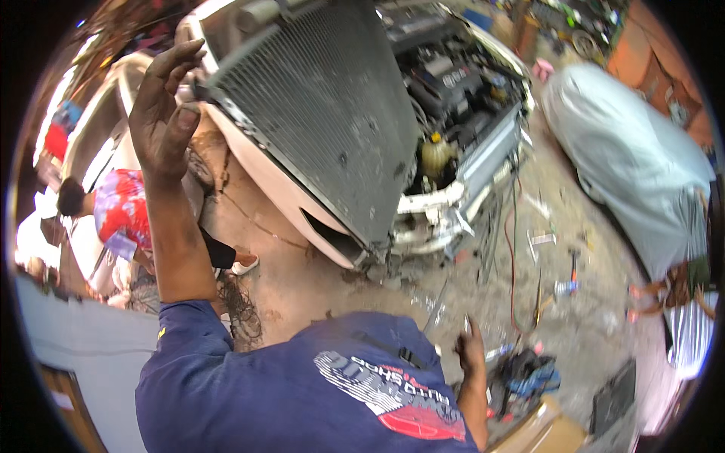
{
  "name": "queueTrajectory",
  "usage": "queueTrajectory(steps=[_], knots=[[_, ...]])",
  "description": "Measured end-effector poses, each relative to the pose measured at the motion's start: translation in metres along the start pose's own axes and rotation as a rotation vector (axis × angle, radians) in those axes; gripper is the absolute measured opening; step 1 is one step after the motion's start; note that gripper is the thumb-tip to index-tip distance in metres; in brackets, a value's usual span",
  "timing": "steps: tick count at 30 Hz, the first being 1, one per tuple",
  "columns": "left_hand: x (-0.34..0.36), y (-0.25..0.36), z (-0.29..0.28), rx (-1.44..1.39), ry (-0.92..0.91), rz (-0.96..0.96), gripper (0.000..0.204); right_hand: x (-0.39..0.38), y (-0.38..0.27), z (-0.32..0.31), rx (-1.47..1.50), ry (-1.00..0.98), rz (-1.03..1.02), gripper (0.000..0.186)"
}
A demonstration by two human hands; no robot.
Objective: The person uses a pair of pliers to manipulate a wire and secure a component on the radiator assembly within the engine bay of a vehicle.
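Observation:
My left hand (166,113) is raised at the upper left, its fingers loosely bent and the thumb apart. Nothing lies in it. Close to its right is the edge of a large dark ribbed panel (325,113), which leans against a white car. Low on the right, my right hand (471,349) hangs over the littered floor with its fingers drawn together. A small pale thing shows at its fingertips, too small to name. Beyond the panel, the car's engine bay (453,83) lies uncovered, with a yellow-capped fluid tank (436,158) near its front.
A person in a red patterned shirt (121,204) bends over at the left. A car under a silver cover (619,143) stands to the right, near another person's legs (653,298). A red cable (510,264), a hammer (573,266) and dark cloth (521,377) lie on the floor.

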State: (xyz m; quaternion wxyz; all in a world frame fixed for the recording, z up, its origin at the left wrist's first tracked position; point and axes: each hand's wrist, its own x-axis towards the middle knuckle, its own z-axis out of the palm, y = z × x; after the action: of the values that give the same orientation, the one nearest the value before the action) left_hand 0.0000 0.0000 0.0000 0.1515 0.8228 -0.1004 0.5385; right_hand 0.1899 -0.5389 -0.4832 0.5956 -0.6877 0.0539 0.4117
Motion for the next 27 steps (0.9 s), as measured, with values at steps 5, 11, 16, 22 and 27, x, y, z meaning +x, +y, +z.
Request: queueTrajectory(steps=[5,11,16,22,27], knots=[[-0.015,-0.066,0.048,-0.212,0.025,0.146,0.061,0.003,-0.084,0.157,-0.095,-0.129,-0.113,0.061],[-0.018,-0.098,0.056,-0.261,0.173,0.233,0.027,0.001,-0.106,0.231,-0.434,-0.108,-0.359,0.061],[-0.016,-0.092,0.055,-0.303,0.177,0.181,0.019,-0.004,-0.13,0.278,-0.48,-0.052,-0.414,0.059],[-0.034,-0.086,0.069,-0.363,0.204,0.07,0.022,-0.009,-0.143,0.296,-0.433,-0.043,-0.345,0.06],[-0.055,-0.065,0.084,-0.447,0.231,-0.163,0.03,-0.02,-0.159,0.309,-0.521,0.034,-0.512,0.059]])
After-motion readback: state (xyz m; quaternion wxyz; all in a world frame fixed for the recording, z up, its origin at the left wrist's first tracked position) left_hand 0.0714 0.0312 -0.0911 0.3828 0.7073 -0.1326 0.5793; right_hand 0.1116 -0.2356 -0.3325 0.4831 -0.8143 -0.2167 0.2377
